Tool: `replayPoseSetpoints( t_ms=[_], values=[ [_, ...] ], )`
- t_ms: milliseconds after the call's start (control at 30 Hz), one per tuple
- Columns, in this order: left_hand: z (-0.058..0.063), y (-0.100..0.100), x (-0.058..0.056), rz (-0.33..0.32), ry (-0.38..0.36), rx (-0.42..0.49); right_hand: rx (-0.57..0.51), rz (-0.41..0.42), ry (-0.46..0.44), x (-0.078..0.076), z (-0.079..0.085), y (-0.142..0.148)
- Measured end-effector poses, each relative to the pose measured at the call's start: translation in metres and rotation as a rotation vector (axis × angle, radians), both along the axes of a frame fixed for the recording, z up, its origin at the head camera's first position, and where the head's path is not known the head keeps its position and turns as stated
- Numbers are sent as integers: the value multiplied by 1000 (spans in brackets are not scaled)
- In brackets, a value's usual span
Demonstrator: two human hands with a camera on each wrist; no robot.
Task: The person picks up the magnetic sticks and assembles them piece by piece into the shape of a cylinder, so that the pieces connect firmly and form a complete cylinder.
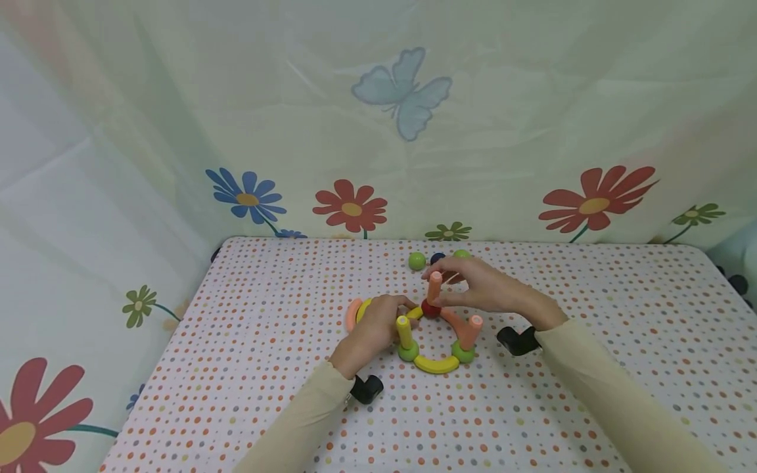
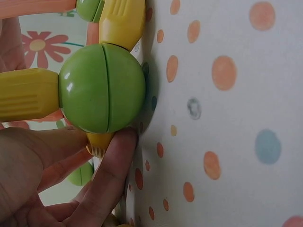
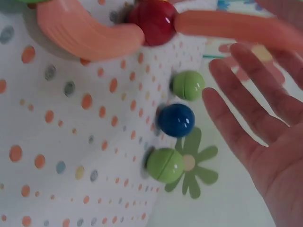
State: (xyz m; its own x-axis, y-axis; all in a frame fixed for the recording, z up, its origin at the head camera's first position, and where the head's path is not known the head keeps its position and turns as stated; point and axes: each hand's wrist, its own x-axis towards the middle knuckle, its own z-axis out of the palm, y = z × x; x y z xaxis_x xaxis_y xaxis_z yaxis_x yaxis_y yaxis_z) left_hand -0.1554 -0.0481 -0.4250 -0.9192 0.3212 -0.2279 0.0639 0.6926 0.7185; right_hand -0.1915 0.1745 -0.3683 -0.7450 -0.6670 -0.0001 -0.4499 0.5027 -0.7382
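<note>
A ring of toy pieces lies on the table: a red ball (image 1: 430,309) at the back, and a left green ball (image 2: 102,88) and a right green ball (image 1: 463,353) in front. Curved rods join them, yellow (image 1: 436,364) in front and orange (image 1: 455,324) at right. From each ball a straight rod stands up, one yellow (image 1: 405,332), two orange (image 1: 434,287). My left hand (image 1: 378,322) pinches the yellow curved rod (image 2: 98,143) between the left green ball and the red one. Around the back orange rod, my right hand (image 1: 481,284) has its fingers loosely extended.
Behind the ring, two loose green balls (image 1: 416,261) and a dark blue ball (image 3: 176,120) sit near the table's back edge. Left of my left hand lie an orange curved piece (image 1: 353,314) and a yellow one (image 1: 363,309). A flowered curtain (image 1: 497,157) hangs behind the dotted table (image 1: 284,282).
</note>
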Motion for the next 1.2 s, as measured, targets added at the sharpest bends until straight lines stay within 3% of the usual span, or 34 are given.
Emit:
replayPoseSetpoints(
  t_ms=[200,400,567,700,967,1200],
  values=[
    [0,0,1,19,-18,-11,3,-71,0,-17,-2,19],
    [-3,2,2,14,-17,-3,114,-191,98,-32,-26,31],
    [-3,2,3,1,-9,18,183,-211,130,-33,-41,33],
    [-2,1,3,8,8,4,202,-208,163,-27,-42,34],
    [-1,2,4,21,-4,-16,196,-180,141,2,-45,46],
    [-1,2,3,22,-4,-19,198,-208,154,18,-48,55]
  ],
)
